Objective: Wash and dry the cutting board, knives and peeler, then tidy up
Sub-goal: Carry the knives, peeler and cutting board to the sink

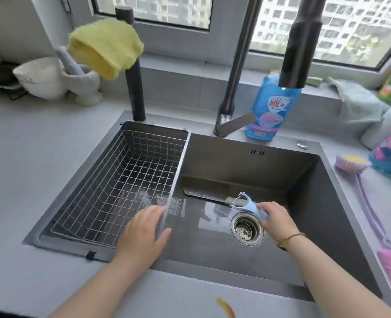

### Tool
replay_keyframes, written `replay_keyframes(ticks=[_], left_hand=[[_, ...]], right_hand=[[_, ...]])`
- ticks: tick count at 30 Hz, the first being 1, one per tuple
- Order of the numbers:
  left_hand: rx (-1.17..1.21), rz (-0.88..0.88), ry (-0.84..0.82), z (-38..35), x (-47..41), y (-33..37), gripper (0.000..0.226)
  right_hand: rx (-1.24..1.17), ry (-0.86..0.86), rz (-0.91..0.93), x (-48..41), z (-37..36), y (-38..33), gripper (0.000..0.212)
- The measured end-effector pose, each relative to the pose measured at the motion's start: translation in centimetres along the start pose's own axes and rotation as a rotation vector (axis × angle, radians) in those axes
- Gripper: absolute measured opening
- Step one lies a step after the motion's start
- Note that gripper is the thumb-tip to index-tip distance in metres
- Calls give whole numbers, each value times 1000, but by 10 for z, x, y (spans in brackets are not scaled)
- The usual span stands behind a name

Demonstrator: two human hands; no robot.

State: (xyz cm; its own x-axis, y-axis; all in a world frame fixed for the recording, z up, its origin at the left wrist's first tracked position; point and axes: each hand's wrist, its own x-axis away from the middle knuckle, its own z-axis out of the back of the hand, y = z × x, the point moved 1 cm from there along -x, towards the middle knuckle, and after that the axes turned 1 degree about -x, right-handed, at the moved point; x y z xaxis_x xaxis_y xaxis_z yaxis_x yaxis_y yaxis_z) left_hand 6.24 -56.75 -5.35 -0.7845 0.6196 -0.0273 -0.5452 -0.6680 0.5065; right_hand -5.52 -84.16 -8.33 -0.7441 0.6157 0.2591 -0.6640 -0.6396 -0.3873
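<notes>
1. Right hand (279, 220) pinches blue peeler (249, 206) over sink (309, 198), by drain (247, 229).
2. Left hand (144, 235) open, fingers flat on basket (121, 180) rim, holding nothing.
3. Knife (203, 190) lies in sink, just beyond peeler.

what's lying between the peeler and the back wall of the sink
A knife lies on the sink floor just behind the peeler, which the right hand holds; seen in the head view.
</notes>
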Motion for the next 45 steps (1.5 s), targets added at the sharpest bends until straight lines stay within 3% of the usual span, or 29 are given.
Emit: replay_keyframes(ticks=[4, 10, 16, 23, 39, 45], left_hand=[[-109, 48, -115, -24, -15, 8, 65], [-218, 61, -125, -30, -22, 6, 64], [-317, -45, 22, -40, -44, 6, 60], [-225, -29, 80, -47, -54, -1, 56], [-192, -29, 109, -52, -53, -6, 59], [-227, -38, 198, -51, -52, -5, 52]], right_hand=[[77, -44, -97, -25, -4, 28, 32], [229, -148, -164, -70, -9, 41, 38], [280, -170, -152, -119, -27, 30, 42], [369, -152, -122, -162, -50, 35, 47], [379, -186, -147, -169, -52, 40, 50], [342, -145, -7, -136, -26, 23, 44]])
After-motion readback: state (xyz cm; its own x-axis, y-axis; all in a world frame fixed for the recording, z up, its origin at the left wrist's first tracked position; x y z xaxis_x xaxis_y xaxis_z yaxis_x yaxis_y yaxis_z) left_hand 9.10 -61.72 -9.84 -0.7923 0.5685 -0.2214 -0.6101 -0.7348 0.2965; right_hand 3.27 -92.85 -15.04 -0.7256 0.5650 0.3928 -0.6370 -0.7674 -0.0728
